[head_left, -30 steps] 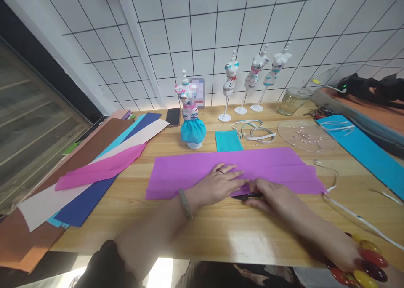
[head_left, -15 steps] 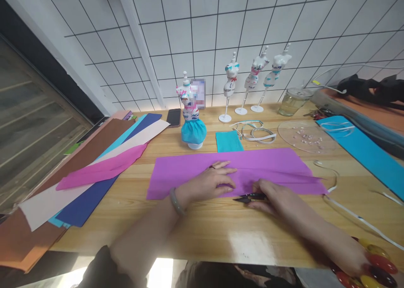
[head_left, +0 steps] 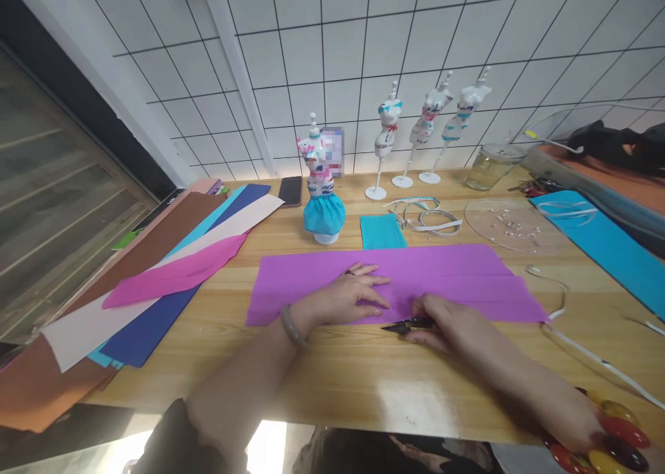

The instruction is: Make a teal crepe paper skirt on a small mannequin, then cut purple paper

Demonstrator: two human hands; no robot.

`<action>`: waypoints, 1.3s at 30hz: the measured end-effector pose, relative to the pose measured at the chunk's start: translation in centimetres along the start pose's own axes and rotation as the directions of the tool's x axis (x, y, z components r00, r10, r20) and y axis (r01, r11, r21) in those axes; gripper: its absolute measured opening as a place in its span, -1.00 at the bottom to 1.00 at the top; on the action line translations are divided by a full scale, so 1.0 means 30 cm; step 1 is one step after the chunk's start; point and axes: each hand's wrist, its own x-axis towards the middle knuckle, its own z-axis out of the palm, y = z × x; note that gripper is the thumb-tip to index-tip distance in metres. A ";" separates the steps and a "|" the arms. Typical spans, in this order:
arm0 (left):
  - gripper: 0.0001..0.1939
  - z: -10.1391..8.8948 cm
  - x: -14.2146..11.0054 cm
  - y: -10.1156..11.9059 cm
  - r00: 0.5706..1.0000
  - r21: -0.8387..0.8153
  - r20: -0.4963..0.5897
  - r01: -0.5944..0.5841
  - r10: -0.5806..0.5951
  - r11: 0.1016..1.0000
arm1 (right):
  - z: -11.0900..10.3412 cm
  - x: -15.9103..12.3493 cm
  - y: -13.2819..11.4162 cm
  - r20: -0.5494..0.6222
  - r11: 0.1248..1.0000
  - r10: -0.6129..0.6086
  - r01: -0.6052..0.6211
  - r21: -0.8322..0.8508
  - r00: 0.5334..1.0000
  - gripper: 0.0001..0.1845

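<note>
A wide purple sheet of thin fabric [head_left: 312,273] lies flat across the middle of the table, with a faint crease line on its right part. Palm down on the sheet, my left hand [head_left: 358,297] presses with its fingers spread, wearing a ring and a bracelet. My right hand [head_left: 439,314] is closed around small black thread snips [head_left: 399,327] at the sheet's near edge. The blades of the snips point left, just below my left fingertips. My right fingers hide most of the handles, and I cannot tell whether the blades touch the fabric.
Behind the sheet stand a mini dress form in a blue skirt [head_left: 325,214], a turquoise fabric square [head_left: 383,231] and coiled ribbons [head_left: 433,221]. Colored sheets [head_left: 150,321] pile up at left. At right are a beaded clear plate [head_left: 478,235], a jar [head_left: 491,169] and blue fabric [head_left: 603,235].
The raised fold on the right part of the purple fabric has flattened. Both hands stay almost in place, and the whole view has shifted slightly.
</note>
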 end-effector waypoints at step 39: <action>-0.72 0.012 0.009 -0.006 1.000 0.065 -0.022 0.007 -0.005 0.998 | 0.004 0.017 0.003 -0.004 0.995 -0.093 0.093 -0.045 0.996 -0.78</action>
